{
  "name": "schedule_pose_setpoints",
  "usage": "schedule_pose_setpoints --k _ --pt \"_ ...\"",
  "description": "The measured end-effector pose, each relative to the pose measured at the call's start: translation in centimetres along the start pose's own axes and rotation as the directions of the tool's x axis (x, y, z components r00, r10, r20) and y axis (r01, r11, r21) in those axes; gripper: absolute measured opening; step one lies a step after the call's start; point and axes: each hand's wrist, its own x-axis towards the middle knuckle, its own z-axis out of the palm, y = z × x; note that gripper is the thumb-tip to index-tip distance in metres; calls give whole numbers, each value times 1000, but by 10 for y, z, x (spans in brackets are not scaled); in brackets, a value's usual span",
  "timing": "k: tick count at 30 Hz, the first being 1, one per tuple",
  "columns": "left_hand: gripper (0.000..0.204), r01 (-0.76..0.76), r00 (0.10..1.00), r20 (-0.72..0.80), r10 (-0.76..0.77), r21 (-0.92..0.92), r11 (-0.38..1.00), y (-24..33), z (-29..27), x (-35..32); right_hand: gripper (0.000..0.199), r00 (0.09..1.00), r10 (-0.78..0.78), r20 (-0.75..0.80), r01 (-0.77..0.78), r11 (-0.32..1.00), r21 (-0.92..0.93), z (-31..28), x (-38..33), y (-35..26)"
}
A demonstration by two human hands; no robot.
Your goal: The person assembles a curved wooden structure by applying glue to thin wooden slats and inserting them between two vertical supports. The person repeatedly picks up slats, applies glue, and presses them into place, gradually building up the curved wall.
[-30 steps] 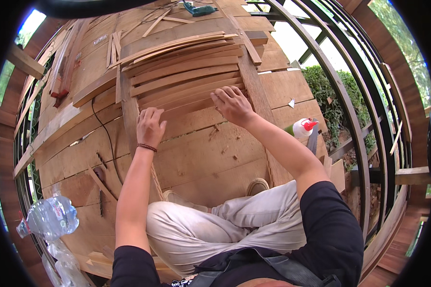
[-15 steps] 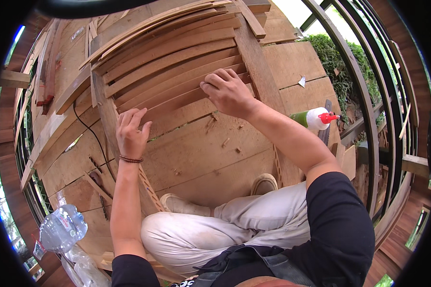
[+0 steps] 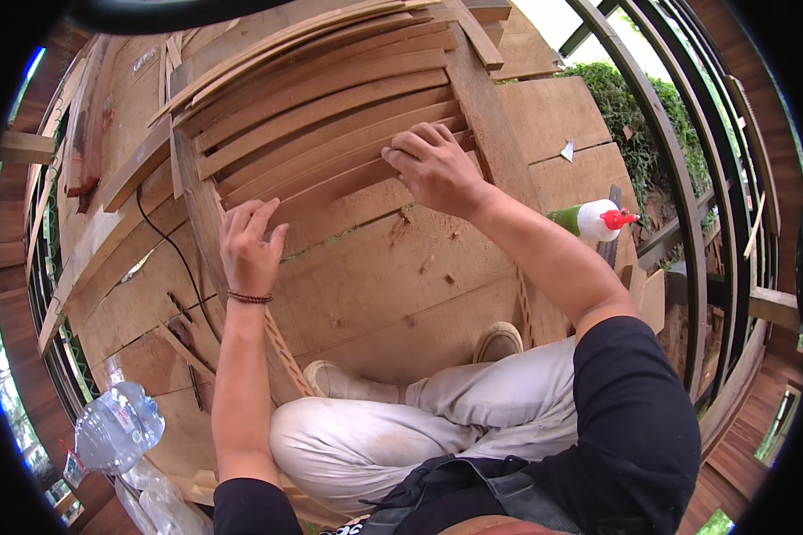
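Observation:
A wooden louvre frame (image 3: 498,125) lies on the boards before me, with several thin slats (image 3: 321,113) set across it between two side rails. The nearest wooden slat (image 3: 343,185) spans between my hands. My left hand (image 3: 251,250) is at its left end by the left rail, fingers bent over it and thumb apart on the near side. At the other end, my right hand (image 3: 433,169) has its fingers curled over the slat beside the right rail. The fingertips of the right hand are partly hidden, as are the slat's ends.
To the right stands a green and white glue bottle (image 3: 593,219) with a red cap, lying near a saw-like blade (image 3: 612,250). A clear plastic bottle (image 3: 120,428) is at lower left. A black cable (image 3: 165,236) runs along the left. Wood shavings dot the boards (image 3: 393,276).
The whole view has shifted slightly, with frame and hands a little further right in the picture. Both hands keep their places at the slat's ends.

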Motion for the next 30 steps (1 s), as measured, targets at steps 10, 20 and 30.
schedule_pose_setpoints --k 10,20,30 --pt "45 1 1000 12 0 -17 1000 -1 -2 1 27 1000 17 10 -17 1000 6 3 -4 -1" --pt "45 -10 1000 23 11 -25 1000 -4 -2 -1 28 1000 -13 1 13 1000 2 1 -3 -2" --pt "46 11 998 66 -12 13 1000 -5 -3 0 31 999 20 35 -20 1000 15 0 -2 1"
